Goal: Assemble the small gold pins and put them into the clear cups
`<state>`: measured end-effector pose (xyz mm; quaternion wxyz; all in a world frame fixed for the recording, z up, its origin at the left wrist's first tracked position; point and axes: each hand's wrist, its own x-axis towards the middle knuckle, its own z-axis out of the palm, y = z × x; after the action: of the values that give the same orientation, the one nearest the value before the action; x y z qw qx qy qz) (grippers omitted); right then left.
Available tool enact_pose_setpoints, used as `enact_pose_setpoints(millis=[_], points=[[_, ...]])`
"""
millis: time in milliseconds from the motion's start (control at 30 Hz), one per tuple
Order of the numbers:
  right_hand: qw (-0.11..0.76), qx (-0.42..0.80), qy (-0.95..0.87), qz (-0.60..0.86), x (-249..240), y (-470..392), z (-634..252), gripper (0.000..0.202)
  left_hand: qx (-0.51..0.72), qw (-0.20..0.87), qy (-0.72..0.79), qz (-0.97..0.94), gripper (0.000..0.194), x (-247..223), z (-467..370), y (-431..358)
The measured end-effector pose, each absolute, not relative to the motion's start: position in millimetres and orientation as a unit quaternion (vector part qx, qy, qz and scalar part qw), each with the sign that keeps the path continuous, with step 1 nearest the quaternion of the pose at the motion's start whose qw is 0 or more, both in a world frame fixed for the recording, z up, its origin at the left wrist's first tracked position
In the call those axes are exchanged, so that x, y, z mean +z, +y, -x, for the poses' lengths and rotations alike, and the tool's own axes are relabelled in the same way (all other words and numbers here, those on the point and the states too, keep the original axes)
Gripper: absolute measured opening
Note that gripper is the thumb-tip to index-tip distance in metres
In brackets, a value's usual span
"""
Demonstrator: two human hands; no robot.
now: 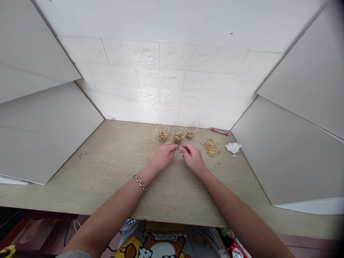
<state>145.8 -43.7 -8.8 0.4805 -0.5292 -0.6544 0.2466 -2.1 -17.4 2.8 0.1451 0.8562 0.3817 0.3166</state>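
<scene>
My left hand and my right hand meet over the middle of the table, fingertips pinched. Between them is a tiny shiny metal piece, too small to make out fully; both hands seem to grip it. A small dark tip shows under my right fingers. Just beyond the hands stand a left clear cup, a middle clear cup and a right clear cup, each holding small gold-coloured metal parts. To the right of my right hand lies a loose pile of gold-coloured pins.
A red tube-like packet lies near the back wall. Crumpled white plastic sits by the right grey panel. Another grey panel borders the left side. Tiny specks are scattered on the wooden table.
</scene>
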Motion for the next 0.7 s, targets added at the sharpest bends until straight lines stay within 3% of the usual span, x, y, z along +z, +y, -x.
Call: enact_pose_setpoints(millis=[300,700], points=[[0.473,0.258,-0.658,0.526,-11,-43,-146,0.016,0.303,0.139,0.375,-0.865,0.026,1,2,-16],[0.453,0.399,-0.624,0.497,-16,-34,-152,0.013,0.280,0.143,0.368,-0.875,0.024,1,2,-15]])
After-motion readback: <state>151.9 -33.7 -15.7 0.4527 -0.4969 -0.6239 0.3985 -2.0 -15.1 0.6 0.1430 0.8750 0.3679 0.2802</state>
